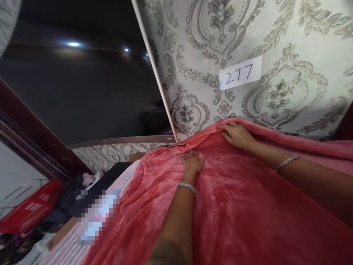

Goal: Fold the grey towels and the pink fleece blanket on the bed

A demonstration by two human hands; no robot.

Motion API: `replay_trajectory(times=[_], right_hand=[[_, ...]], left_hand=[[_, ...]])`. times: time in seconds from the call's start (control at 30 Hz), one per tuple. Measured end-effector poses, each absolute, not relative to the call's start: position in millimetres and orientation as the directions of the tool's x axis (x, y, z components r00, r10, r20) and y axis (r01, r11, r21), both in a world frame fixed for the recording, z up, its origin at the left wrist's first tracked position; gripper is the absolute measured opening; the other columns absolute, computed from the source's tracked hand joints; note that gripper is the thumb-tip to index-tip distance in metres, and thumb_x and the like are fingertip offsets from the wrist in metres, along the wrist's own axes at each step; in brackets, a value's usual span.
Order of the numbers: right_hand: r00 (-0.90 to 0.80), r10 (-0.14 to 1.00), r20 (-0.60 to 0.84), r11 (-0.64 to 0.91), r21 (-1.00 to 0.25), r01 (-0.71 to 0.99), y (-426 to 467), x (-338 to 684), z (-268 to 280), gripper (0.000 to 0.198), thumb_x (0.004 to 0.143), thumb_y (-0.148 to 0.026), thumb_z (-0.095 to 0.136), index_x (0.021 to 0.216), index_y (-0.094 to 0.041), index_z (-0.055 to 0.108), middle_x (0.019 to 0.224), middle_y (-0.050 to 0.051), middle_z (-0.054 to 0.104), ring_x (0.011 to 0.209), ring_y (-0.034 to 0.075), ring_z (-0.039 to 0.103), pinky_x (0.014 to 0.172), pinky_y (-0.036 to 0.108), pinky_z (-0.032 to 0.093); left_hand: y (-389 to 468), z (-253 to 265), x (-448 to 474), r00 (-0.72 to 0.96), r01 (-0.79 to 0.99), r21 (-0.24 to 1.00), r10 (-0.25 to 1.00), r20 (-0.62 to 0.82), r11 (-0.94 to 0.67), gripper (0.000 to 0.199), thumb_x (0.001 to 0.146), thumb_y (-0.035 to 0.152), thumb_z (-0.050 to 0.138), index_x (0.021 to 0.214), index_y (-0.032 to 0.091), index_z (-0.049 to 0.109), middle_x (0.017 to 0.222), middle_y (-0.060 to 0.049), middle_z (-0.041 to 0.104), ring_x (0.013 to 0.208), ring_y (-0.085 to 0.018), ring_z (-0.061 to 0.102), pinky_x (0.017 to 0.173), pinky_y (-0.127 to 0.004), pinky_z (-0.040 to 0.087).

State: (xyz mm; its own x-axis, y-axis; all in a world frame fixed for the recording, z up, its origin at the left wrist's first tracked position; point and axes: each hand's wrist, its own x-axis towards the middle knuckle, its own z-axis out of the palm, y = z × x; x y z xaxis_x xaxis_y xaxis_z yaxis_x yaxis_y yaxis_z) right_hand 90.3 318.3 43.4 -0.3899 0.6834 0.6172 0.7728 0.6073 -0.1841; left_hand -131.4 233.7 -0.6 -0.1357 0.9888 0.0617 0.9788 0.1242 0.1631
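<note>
Ideally, in the head view, the left hand (193,162), fingers apart, would press flat on the red blanket (234,206) filling six o'clock, while the right hand (237,135), two o'clock from it, steadies the fold (292,142), whether clamped I can't tell.

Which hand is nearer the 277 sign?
Right. The right hand is below the sign, on the edge of the red blanket; the left hand is lower, farther left, on it.

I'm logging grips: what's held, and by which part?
Right hand touches the red blanket at its far edge, grip unclear; left hand lies spread, holding nothing.
</note>
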Motion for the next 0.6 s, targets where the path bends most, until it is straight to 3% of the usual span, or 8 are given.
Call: replay_trajectory(times=[0.13, 0.27, 0.47, 0.6], right_hand=[[-0.484, 0.767, 0.422, 0.607, -0.23, 0.761, 320.6, 94.5, -0.9, 0.042, 0.095, -0.023, 0.043, 0.13, -0.014, 0.066, 0.13, 0.015, 0.063, 0.122, 0.027, 0.057, 0.107, 0.04, 0.044], [-0.462, 0.844, 0.274, 0.531, -0.304, 0.791, 323.5, 93.7, -37.1, 0.041, 0.097, -0.025, 0.045, 0.131, -0.019, 0.066, 0.122, 0.01, 0.069, 0.11, 0.023, 0.066, 0.095, 0.032, 0.052], [-0.416, 0.863, 0.287, 0.491, -0.284, 0.824, 311.6, 120.9, -22.2, 0.04, 0.094, -0.022, 0.047, 0.128, -0.026, 0.069, 0.123, 0.005, 0.069, 0.112, 0.021, 0.065, 0.095, 0.028, 0.049], [-0.186, 0.921, 0.342, 0.283, -0.261, 0.923, 297.1, 202.9, 0.1, 0.035, 0.095, -0.025, 0.044, 0.116, -0.022, 0.072, 0.114, 0.009, 0.071, 0.103, 0.025, 0.067, 0.086, 0.032, 0.049]], left_hand=[[255.4, -6.5, -138.6, -0.162, 0.983, 0.096, 0.984, 0.069, 0.155, 0.05, 0.1, 0.049, 0.036, 0.135, 0.028, 0.065, 0.15, -0.01, 0.055, 0.14, -0.04, 0.043, 0.113, -0.063, 0.032], [262.5, -7.6, -141.4, -0.14, 0.989, 0.054, 0.984, 0.11, 0.135, 0.048, 0.101, 0.046, 0.036, 0.135, 0.029, 0.065, 0.148, -0.008, 0.056, 0.137, -0.038, 0.045, 0.112, -0.059, 0.035], [260.2, -3.9, -139.3, -0.123, 0.992, -0.017, 0.981, 0.149, 0.127, 0.046, 0.102, 0.043, 0.036, 0.133, 0.026, 0.066, 0.143, -0.011, 0.06, 0.131, -0.039, 0.052, 0.108, -0.058, 0.04], [259.1, 4.9, -135.9, -0.11, 0.993, -0.03, 0.977, 0.184, 0.117, 0.043, 0.102, 0.038, 0.04, 0.127, 0.02, 0.07, 0.136, -0.015, 0.065, 0.127, -0.037, 0.057, 0.108, -0.054, 0.041]])
